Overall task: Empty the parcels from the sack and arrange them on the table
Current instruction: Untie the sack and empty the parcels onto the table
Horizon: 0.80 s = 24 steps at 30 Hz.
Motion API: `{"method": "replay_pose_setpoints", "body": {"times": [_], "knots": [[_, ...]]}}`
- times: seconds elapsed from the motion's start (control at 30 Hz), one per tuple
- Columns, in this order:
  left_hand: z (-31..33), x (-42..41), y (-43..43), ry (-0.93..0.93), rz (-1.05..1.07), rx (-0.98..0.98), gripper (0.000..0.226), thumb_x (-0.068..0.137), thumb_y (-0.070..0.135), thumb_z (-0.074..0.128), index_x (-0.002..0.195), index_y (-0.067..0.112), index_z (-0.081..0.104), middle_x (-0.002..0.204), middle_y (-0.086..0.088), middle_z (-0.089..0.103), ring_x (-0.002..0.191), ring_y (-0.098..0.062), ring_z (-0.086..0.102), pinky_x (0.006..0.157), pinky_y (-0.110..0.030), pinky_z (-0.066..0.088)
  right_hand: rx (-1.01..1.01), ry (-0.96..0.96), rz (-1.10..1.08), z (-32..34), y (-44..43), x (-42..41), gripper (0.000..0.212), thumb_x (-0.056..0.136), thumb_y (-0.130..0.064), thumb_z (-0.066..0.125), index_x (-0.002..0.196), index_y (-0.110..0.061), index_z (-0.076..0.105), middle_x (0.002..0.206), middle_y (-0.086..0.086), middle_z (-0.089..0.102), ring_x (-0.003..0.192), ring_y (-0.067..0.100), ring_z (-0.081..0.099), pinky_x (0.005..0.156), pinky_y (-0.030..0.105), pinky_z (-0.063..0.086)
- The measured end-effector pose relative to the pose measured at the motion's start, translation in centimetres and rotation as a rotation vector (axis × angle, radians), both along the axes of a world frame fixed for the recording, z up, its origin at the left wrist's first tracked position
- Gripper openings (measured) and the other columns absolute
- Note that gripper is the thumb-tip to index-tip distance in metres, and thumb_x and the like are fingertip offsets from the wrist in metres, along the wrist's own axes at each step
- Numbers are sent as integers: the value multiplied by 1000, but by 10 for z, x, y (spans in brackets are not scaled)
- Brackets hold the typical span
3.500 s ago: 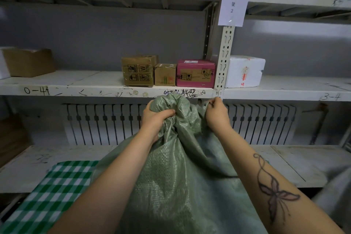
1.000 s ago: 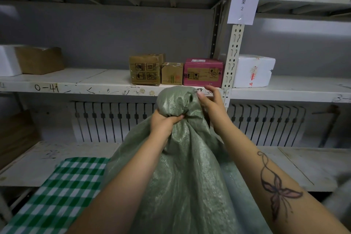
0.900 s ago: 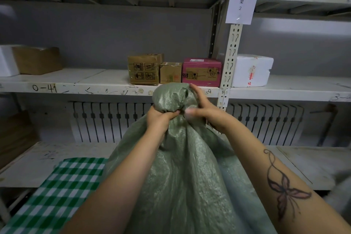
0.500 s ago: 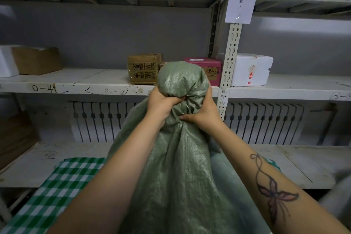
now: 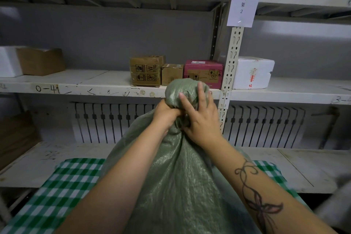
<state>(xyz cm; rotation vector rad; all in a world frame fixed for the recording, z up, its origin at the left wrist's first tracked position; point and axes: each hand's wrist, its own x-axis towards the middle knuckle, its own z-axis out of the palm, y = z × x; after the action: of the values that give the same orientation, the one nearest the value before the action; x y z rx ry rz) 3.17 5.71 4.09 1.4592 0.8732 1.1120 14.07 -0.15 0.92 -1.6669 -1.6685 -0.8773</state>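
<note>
A big green woven sack (image 5: 176,182) stands upright in front of me on the table with the green-and-white checked cloth (image 5: 57,192). Its top is bunched into a knob. My left hand (image 5: 166,115) is clenched around the sack's neck from the left. My right hand (image 5: 201,118) lies over the bunched top from the right, fingers spread up across the fabric and thumb below at the neck. The sack's contents are hidden; no parcel from it shows.
Behind the sack runs a white metal shelf (image 5: 95,89) with a brown carton (image 5: 146,71), a small brown box (image 5: 171,74), a pink box (image 5: 204,73) and a white foam box (image 5: 252,72). A shelf upright (image 5: 230,66) stands just right of my hands. A lower shelf board (image 5: 303,169) lies behind the table.
My right hand has shifted from gripping under the bunched top to lying over it with fingers spread. The top of the sack sits lower than half a second ago. My left hand keeps its hold.
</note>
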Motion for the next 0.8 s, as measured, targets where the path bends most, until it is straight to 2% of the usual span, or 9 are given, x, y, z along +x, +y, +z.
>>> {"method": "replay_pose_setpoints", "body": {"times": [0.07,0.13,0.27,0.33,0.43,0.47,0.6,0.7,0.8], "knots": [[-4,-3,-2,37,-60,0,44,71,-4,70,112,10,63,97,-6,70,92,-22,66,82,-34,55,-164,61,-45,7,-1,-2,97,73,-32,68,146,-42,6,157,14,9,137,47,22,95,56,42],[-5,-7,-4,31,-133,1,42,72,-7,71,111,9,63,90,-3,68,84,-18,65,74,-27,54,-203,104,-46,11,-2,-2,84,74,-37,67,147,-33,24,150,15,27,129,43,34,90,53,47],[-6,-12,-3,28,-169,-41,41,71,1,76,107,10,61,98,-8,68,95,-25,65,83,-33,52,-211,162,-55,16,-4,-3,69,76,-38,65,139,-25,40,133,11,45,113,35,49,83,45,49],[-7,-10,-2,107,-109,-18,45,71,20,80,109,17,56,110,-7,64,109,-26,60,94,-37,48,-229,215,-64,15,-2,-4,65,78,-38,62,138,-27,39,130,7,46,113,32,50,82,42,48],[-5,-19,-3,539,139,203,73,66,62,71,128,34,45,133,-3,42,131,-25,33,109,-42,26,-201,379,-46,14,0,-2,64,77,-39,63,136,-30,41,127,5,49,111,31,53,83,40,50],[-6,-25,-2,552,165,217,79,65,67,67,133,38,39,140,-3,34,135,-26,25,111,-45,20,-187,441,-41,15,0,-1,65,76,-40,65,135,-31,41,126,5,50,111,30,53,84,40,51],[-16,-42,13,392,130,75,97,63,83,48,145,39,22,155,-3,18,143,-33,11,114,-59,12,-84,691,12,20,-1,6,72,71,-31,75,135,-32,43,123,3,52,110,23,53,84,30,45],[-27,-45,21,308,96,-22,117,44,96,36,145,40,21,155,-3,23,142,-35,20,112,-60,19,8,816,98,26,1,5,73,68,-26,78,133,-31,45,124,1,53,112,19,52,86,25,40],[-35,-40,25,157,-5,-69,130,31,100,43,145,40,22,151,-2,33,137,-31,33,111,-55,28,64,879,157,29,5,1,74,66,-24,81,131,-31,47,125,0,54,113,16,52,89,24,41]]}}
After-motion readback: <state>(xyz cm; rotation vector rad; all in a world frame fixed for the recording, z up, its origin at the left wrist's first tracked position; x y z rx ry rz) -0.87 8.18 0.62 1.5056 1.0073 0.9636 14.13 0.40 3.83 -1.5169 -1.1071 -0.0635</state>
